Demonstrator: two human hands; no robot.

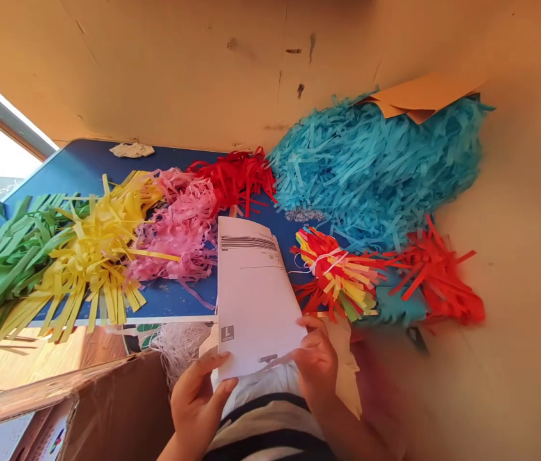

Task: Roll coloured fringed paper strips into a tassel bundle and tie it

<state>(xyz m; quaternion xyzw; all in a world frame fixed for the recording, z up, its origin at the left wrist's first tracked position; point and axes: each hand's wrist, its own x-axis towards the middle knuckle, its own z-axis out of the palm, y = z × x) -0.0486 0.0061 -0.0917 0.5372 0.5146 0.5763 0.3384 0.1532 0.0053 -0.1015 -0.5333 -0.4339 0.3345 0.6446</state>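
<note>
Both hands hold a folded white printed paper (260,301) over the front edge of the blue table. My left hand (198,397) pinches its lower left corner between thumb and fingers. On the lower right edge, my right hand (317,358) grips the same paper. Just beyond it on the right lies a multicoloured bundle of paper strips (335,266) tied with white string. Pink crinkled strips (178,224) lie behind the paper to the left, with red strips (236,176) farther back.
Yellow strips (102,243) and green strips (20,250) cover the left of the blue table (88,160). A large light-blue pile (376,166) bears orange paper (428,96). More red strips (438,275) lie at right. A cardboard box (116,403) stands lower left.
</note>
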